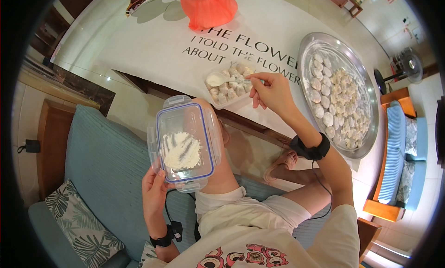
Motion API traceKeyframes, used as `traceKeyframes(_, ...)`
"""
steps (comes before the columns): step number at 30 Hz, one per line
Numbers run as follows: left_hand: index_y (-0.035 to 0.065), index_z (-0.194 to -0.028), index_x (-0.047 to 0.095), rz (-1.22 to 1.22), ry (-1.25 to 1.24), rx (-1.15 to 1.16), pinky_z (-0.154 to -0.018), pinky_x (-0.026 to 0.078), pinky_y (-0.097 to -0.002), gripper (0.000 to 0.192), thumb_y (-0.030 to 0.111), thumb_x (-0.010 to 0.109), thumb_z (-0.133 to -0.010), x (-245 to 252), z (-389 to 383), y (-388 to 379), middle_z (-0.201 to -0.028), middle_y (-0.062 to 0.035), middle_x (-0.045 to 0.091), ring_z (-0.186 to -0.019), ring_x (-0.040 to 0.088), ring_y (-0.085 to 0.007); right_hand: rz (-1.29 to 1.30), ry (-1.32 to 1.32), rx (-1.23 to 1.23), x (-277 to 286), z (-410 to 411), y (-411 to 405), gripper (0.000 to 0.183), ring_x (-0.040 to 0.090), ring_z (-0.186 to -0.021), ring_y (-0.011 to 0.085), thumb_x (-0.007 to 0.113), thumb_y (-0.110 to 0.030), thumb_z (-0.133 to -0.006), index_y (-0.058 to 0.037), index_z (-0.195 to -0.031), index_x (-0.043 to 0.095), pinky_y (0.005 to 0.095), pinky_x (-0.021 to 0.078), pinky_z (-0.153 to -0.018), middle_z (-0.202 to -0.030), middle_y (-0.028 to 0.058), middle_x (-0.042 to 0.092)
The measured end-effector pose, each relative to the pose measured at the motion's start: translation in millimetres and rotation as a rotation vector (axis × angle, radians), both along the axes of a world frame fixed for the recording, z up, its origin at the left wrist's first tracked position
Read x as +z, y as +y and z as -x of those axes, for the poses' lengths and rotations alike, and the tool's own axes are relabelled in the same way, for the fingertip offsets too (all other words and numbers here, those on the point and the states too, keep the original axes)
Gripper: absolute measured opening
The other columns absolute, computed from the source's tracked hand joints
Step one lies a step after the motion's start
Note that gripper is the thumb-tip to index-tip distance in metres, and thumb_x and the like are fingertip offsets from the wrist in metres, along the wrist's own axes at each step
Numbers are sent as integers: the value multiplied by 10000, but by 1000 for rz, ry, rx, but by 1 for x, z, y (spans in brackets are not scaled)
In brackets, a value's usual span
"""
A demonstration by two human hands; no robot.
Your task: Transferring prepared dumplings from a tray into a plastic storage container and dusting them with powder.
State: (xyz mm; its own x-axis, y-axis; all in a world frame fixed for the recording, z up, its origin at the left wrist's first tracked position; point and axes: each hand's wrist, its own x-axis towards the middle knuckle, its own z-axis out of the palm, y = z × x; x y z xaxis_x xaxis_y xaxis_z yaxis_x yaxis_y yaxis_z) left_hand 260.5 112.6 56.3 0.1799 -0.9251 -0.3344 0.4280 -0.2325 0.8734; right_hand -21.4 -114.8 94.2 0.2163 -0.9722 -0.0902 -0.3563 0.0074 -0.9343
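My left hand [155, 184] grips the lower left corner of a clear plastic lid [208, 142] with a blue seal and side clips, or a shallow container of that kind; white powder [182, 150] lies in it. My right hand [269, 92] holds a spoon [216, 79] by its handle, with white powder in its bowl. The spoon is above a plastic container [227, 102] of flour-dusted dumplings [232, 93] at the table's near edge. To the right, a large round metal tray [373, 129] holds rows of powdered oval dough pieces [326, 118] and smaller, irregular pieces [347, 90].
A red plastic bag [208, 7] stands on the table's white printed cover [146, 52]. Below the table edge, a blue sofa [104, 153] with a leaf-print cushion [81, 222] is at the left. A fan [405, 68] is beyond the tray. Cables hang from both wristbands.
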Motion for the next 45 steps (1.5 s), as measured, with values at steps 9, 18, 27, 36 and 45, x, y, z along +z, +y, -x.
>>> traceKeyframes(9,-54,-1277,429,5,0,-25,-664,591,-301,351,91,408,-957,1,1,-2,-1084,-127,609,-840,649,-149,-26,-15,5,-2,2,-1,244,570,-400,109,498,-95,-870,72,-967,648,220,405,-358,-587,77,619)
traceKeyframes(18,-55,-1281,423,1,9,14,-656,587,-292,357,85,409,-953,2,3,-1,-1077,-126,611,-843,649,-152,-123,-30,11,7,18,4,235,576,-414,101,502,-93,-884,56,-978,656,217,388,-356,-592,66,618)
traceKeyframes(27,-50,-1279,431,10,6,-37,-640,580,-279,352,80,414,-953,2,2,-3,-1075,-115,613,-839,644,-141,-60,17,40,5,24,14,208,585,-427,96,515,-80,-880,29,-960,673,216,385,-352,-594,63,615)
traceKeyframes(36,-43,-1277,437,-9,8,-12,-652,576,-277,344,75,406,-956,5,4,-5,-1068,-107,617,-838,644,-137,-81,62,65,1,39,5,215,555,-438,76,483,-70,-919,14,-1018,655,190,356,-348,-634,53,582)
traceKeyframes(45,-38,-1280,437,-30,2,11,-640,573,-266,346,79,405,-956,-1,5,-5,-1048,-102,626,-821,645,-126,-64,71,41,2,53,1,208,575,-442,86,490,-54,-893,-14,-972,678,206,390,-410,-615,43,596)
